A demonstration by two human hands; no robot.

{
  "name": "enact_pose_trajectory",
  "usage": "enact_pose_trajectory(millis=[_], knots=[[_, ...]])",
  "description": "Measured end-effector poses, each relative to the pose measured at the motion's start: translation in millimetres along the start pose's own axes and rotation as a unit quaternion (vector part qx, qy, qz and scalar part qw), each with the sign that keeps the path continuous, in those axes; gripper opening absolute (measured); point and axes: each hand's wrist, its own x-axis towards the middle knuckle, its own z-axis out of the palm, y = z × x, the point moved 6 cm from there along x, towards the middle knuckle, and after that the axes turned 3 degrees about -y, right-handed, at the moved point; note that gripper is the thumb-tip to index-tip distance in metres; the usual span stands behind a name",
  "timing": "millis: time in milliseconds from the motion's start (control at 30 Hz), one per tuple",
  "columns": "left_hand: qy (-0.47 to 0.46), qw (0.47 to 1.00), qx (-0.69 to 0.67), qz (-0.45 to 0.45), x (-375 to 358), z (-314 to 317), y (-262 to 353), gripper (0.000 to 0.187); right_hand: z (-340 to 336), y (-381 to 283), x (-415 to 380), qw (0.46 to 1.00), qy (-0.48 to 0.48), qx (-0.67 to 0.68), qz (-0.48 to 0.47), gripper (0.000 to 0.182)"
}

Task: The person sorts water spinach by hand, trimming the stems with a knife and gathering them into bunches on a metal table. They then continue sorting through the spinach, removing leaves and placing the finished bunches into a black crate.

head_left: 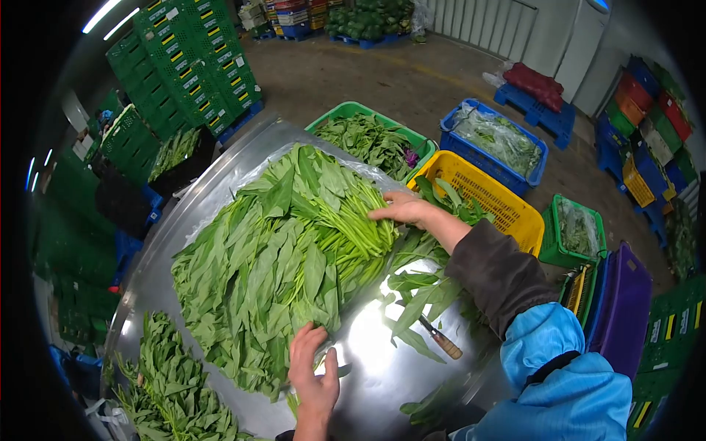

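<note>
1. The pile of leafy greens (287, 257) lies flat in the middle of the steel worktop (382, 367), stems pointing toward the yellow crate (489, 202).
2. The right hand (401, 209) rests open, palm down, on the stem ends at the pile's far edge.
3. The left hand (312, 367) rests open, fingers spread, against the leaf tips at the near edge; neither hand is clamped on anything.
4. To square the pile well, press evenly from both ends and keep the stems level, without bruising leaves.
5. A knife (440, 339) lies on the worktop beside loose stalks (423, 290), apart from both hands.
6. A smaller heap of greens (173, 389) sits near the left edge.
</note>
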Motion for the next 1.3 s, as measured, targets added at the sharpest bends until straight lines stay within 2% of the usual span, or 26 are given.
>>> enact_pose_trajectory(millis=[67,133,200,267,300,400,467,500,533,600,667,733,800,867,900,933,1000,1033,1067,1133,1167,1200,1267,1300], knots=[[-0.013,1.000,-0.006,-0.005,3.6,7.9,3.6,0.030,1.7,2.4,7.8,0.999,-0.035,-0.025,0.000,0.072],[-0.026,1.000,-0.010,-0.010,5.0,12.6,5.3,0.030,-3.9,-11.0,-3.6,0.996,-0.082,0.036,0.021,0.068],[-0.030,0.999,-0.014,0.003,6.0,13.9,7.9,0.029,-2.4,-8.7,-3.9,0.954,-0.160,0.249,0.051,0.045],[-0.026,0.999,-0.026,-0.005,6.4,13.9,5.8,0.028,-5.6,-13.0,-9.8,0.910,-0.184,0.369,0.049,0.039],[-0.021,0.999,-0.038,-0.013,6.6,13.5,4.4,0.026,-6.1,-11.8,-10.5,0.909,-0.184,0.370,0.050,0.039],[-0.021,0.998,-0.056,-0.031,8.9,15.0,3.8,0.025,0.9,-7.6,-8.2,0.923,-0.197,0.327,0.041,0.045],[-0.031,0.997,-0.059,-0.034,8.4,17.9,1.9,0.025,0.3,3.9,1.8,0.980,-0.116,0.147,0.066,0.062],[-0.043,0.997,-0.062,-0.036,7.9,20.3,1.3,0.025,-0.5,-11.6,-6.2,0.983,-0.127,0.131,-0.005,0.082],[-0.045,0.996,-0.063,-0.036,7.1,23.1,0.2,0.025,5.8,-7.5,-2.5,0.983,-0.126,0.131,-0.003,0.082],[-0.051,0.996,-0.063,-0.023,7.5,29.8,-1.0,0.026,-2.1,-14.4,5.0,0.993,0.044,-0.071,-0.078,0.095],[-0.057,0.996,-0.069,-0.015,9.4,34.0,3.3,0.025,-6.2,-19.0,4.7,0.993,0.030,-0.074,-0.092,0.091],[-0.061,0.995,-0.074,-0.009,11.0,34.8,5.6,0.025,-21.3,-32.5,1.2,0.985,0.034,-0.160,-0.056,0.081],[-0.069,0.995,-0.074,-0.009,10.1,34.6,6.0,0.024,-32.9,-37.0,1.1,0.985,0.051,-0.148,-0.066,0.074],[-0.069,0.995,-0.074,-0.024,8.3,33.6,2.2,0.023,-41.1,-27.8,11.9,0.998,0.049,-0.004,-0.033,0.059],[-0.069,0.994,-0.074,-0.036,7.8,33.9,-0.1,0.022,-42.7,-31.6,7.7,0.999,0.034,0.007,-0.019,0.044],[-0.069,0.994,-0.074,-0.037,7.5,34.5,0.4,0.022,-40.4,-22.7,14.8,0.999,0.033,0.006,-0.018,0.044],[-0.080,0.991,-0.088,-0.066,8.0,36.7,0.1,0.017,-22.4,-5.6,23.7,0.986,-0.059,0.156,0.032,0.037],[-0.078,0.991,-0.086,-0.068,9.0,35.4,1.2,0.017,-18.8,-4.9,17.9,0.965,-0.099,0.236,0.054,0.040],[-0.090,0.990,-0.082,-0.068,10.2,35.8,3.0,0.017,-20.5,-6.3,13.9,0.965,-0.102,0.236,0.054,0.040],[-0.103,0.989,-0.078,-0.071,15.3,37.8,4.1,0.017,-25.3,-32.4,-11.8,0.975,-0.120,0.180,0.048,0.066],[-0.099,0.991,-0.069,-0.058,20.5,39.2,6.0,0.017,-28.7,-23.9,0.5,0.998,-0.043,0.050,-0.006,0.081],[-0.097,0.992,-0.061,-0.045,27.7,41.5,8.8,0.017,-24.8,-19.2,13.9,0.997,-0.002,-0.045,-0.064,0.089],[-0.104,0.993,-0.047,-0.022,49.7,46.0,17.1,0.019,-20.9,-29.3,10.6,0.979,0.063,-0.150,-0.119,0.083],[-0.115,0.993,-0.035,0.019,60.5,49.6,21.7,0.021,-26.1,-33.7,11.3,0.980,0.061,-0.150,-0.117,0.083]])
